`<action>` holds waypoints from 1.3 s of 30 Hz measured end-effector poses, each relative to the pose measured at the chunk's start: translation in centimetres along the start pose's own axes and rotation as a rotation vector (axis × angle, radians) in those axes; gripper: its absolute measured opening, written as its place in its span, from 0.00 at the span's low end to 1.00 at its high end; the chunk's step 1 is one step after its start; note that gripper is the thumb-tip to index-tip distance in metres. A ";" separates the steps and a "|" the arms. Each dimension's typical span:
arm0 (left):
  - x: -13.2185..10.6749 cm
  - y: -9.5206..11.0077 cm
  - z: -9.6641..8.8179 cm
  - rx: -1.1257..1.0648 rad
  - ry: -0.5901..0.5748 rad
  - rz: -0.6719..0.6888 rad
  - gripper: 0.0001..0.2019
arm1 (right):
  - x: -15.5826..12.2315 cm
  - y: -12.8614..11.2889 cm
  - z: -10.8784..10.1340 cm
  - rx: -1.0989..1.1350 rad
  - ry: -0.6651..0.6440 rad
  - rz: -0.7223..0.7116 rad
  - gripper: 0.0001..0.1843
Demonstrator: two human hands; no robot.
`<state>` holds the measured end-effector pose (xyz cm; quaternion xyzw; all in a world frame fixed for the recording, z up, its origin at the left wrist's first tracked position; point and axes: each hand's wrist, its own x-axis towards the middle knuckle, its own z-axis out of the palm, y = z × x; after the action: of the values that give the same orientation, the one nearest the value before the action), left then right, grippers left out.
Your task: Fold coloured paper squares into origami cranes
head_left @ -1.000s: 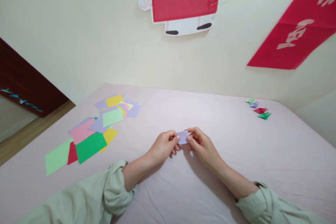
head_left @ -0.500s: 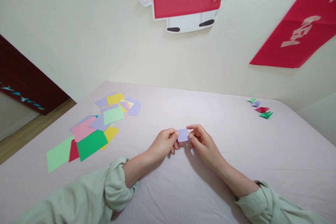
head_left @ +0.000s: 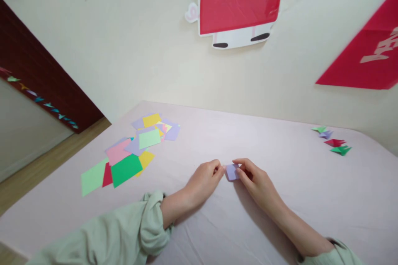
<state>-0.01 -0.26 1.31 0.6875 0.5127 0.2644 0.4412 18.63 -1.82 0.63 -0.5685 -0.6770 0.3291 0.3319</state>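
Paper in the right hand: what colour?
The paper is light purple; it shows best in the head view.

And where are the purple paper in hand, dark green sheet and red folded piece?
Purple paper [head_left: 232, 172]: head view, its flat middle.
Dark green sheet [head_left: 126, 170]: head view, its middle.
Red folded piece [head_left: 333, 143]: head view, its body.

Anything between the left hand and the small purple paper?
Nothing visible. The left hand is right beside the left edge of the small purple paper; contact is unclear. The right hand holds the opposite edge, so it isn't in between. Loose sheets and folded pieces lie well off to the sides.
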 end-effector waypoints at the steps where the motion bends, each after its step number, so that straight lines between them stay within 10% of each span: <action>1: -0.2 0.0 -0.1 0.106 0.050 0.077 0.15 | 0.0 0.2 -0.1 -0.073 -0.007 -0.003 0.13; 9: -1.0 0.0 0.4 0.533 -0.059 0.555 0.13 | 0.3 0.9 -0.2 -0.319 0.046 -0.070 0.13; 39: -0.9 -0.9 0.6 0.580 -0.053 0.503 0.16 | 0.6 1.6 -1.9 -0.192 -0.174 -0.147 0.12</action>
<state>-0.27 -1.23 0.38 0.8948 0.3698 0.1902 0.1628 21.05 -0.87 0.42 -0.5160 -0.7713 0.2856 0.2393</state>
